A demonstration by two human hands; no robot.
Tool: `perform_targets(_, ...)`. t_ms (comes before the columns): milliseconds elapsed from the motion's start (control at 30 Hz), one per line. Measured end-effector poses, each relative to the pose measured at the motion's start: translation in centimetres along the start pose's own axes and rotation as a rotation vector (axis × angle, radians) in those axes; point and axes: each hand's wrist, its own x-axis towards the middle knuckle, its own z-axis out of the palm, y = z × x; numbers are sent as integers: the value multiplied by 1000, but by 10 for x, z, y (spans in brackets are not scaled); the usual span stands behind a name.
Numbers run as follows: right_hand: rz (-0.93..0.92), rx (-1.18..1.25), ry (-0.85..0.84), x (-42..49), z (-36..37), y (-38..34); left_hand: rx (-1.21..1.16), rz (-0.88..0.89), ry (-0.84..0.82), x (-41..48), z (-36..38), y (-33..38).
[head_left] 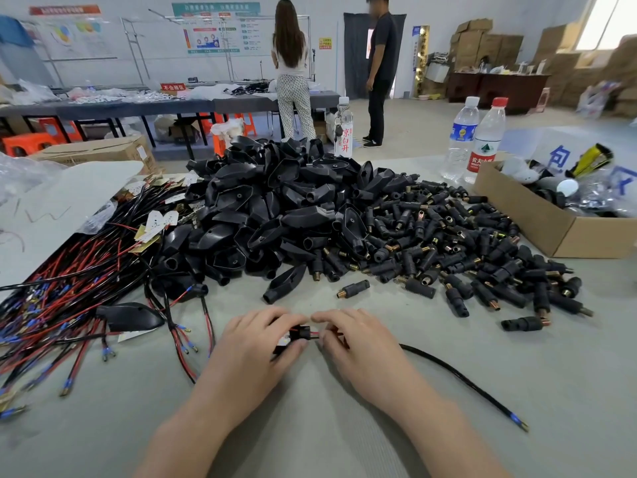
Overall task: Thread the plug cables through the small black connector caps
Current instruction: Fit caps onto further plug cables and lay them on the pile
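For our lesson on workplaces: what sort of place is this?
Probably a small assembly workshop: heaps of black connector caps and cut cables on the bench, stacked cardboard boxes behind.

On the counter [344, 426], wire bundles [69, 270] lie left, plug housings [275, 201] centre, connector caps [465, 253] right, cardboard box [537, 222] far right.

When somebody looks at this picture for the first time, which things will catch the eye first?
First comes the big heap of black shells in the middle of the table, with small brass-tipped connectors spread to its right. A tangle of red and black wires lies to its left. In front, the left hand holds a small black cap and the right hand pinches a cable beside it.
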Motion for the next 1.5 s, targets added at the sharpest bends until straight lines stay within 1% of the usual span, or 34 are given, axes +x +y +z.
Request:
perform_targets(200, -30, -32, -26, 0, -4, 2, 93, -118, 9, -7, -15, -19)
perform_targets(367, -10, -59, -4, 0, -4, 7, 164, -211, 26, -9, -22, -28)
perform_targets(567, 106, -151, 91, -2, -9, 21, 310, -385, 80, -13, -27, -49)
perform_targets(633, 137, -157, 103, -2, -10, 23, 335, -367, 133, -12, -27, -47)
perform_targets(667, 135, -162, 95, -2, -10, 23, 331, -326, 168, -10, -25, -42)
perform_targets(733, 103, -141, 75, -1, -10, 18, 273, -185, 227, -3, -18, -23)
perform_targets(833, 5, -38, 81, 0, -7, 7, 130, 61, 168, 7, 2, 12)
perform_targets(867, -24, -6, 88, 0, -6, 4, 96, 117, 143, 9, 8, 19)
perform_targets(900, -45, 21, 93, 0, -6, 2, 56, 133, 122, 9, 11, 22)
perform_targets(967, -51, 56, 109, -1, -7, 1, -46, 76, 97, 12, 11, 22)
perform_targets(1033, -19, 68, 129, -1, -9, 4, -133, -34, 102, 12, 9, 16)
perform_targets(1133, 24, 88, 135, 1, -12, 9, -139, -150, 137, 8, 6, 10)
perform_targets(1300, 58, 132, 112, 2, -12, 11, -112, -209, 144, 3, 3, 5)
perform_targets(1400, 122, 169, 78, 2, -14, 13, -20, -198, 150, 1, 2, 3)
perform_targets(1500, 159, 228, 75, 2, -16, 17, 25, -180, 133, 0, 0, 4)
